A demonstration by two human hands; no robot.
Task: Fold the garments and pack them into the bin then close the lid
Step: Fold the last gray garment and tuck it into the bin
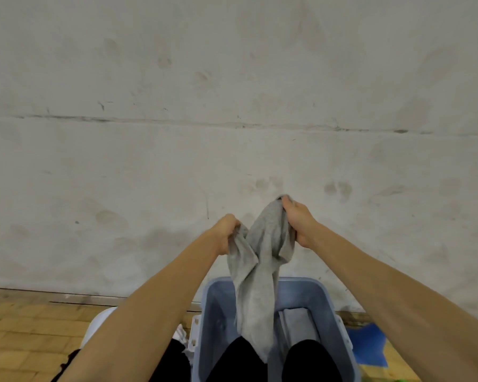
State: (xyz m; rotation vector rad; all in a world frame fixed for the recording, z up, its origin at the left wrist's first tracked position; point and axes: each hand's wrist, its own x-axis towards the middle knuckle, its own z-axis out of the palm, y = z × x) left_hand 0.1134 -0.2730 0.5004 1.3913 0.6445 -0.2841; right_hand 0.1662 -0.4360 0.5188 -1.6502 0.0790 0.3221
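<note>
Grey garment (pixel 262 260) hangs in the air above the open blue bin (pixel 329 296), its lower end dangling down inside the bin's mouth. I hold it up by two bunched points along its top edge. My left grip (pixel 226 232) is closed, pinching a gathered fold at the lower point; my right grip (pixel 295 216) is closed too, clamping the higher bunch, so the cloth drapes twisted between them. Judgement: I hold it high and apart like this to let the weight pull it straight and to find an edge or seam before folding; it is not yet folded. Inside the bin, against its right side, lies a folded grey piece (pixel 298 323), so some packing looks done. Two dark shapes (pixel 309 359) sit at the near end of the bin; I cannot tell whether they are garments or my own legs. The bin stands on a wooden floor (pixel 25 326) close to a scuffed pale wall (pixel 232 106). A white object (pixel 100 323) shows left of the bin behind my left forearm, possibly the lid, not certain. A blue shape (pixel 370 346) lies on the floor to the bin's right.
</note>
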